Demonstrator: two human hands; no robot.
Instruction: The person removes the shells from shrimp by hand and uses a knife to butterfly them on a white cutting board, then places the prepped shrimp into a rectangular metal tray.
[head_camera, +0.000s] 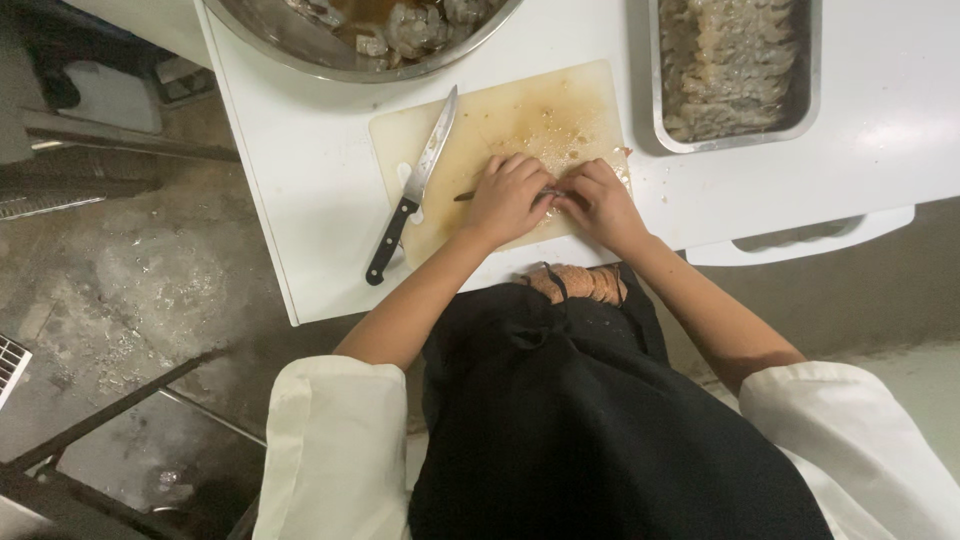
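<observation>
Nearest is the person's black apron (600, 420) with white sleeves (330, 450) on either side, and at the worktop's near edge a small heap of orange-pink shells (585, 285) lies just under the wrists. Past that, both hands meet over the near right part of the cutting board (520, 120). The left hand (508, 197) is curled, knuckles up, and the right hand (598, 200) faces it, fingertips touching; between them sits a small grey shrimp (550, 193), mostly hidden, with a thin dark sliver poking out to the left of the left hand. Each grip is narrow, a pinch closed on the shrimp, though how the fingertips lie on it cannot be told. The shrimp looks light, soft and wet, so it is likely slippery and easy to tear; a fair judgement is that it is best held by the thicker body with fingertip pads, lightly, instead of by the thin tail end. The board is stained brown and damp, which would add to the slipperiness. Left of the hands a knife (415, 190) with a black handle lies slanted across the board's left edge, blade pointing far, untouched and apart from the left hand. Farther off, a round steel bowl (300, 45) at far left holds greyish shrimp in liquid, and a rectangular steel tray (805, 110) at far right holds pale peeled ones in rows. The white worktop (300, 200) carries all of it.
</observation>
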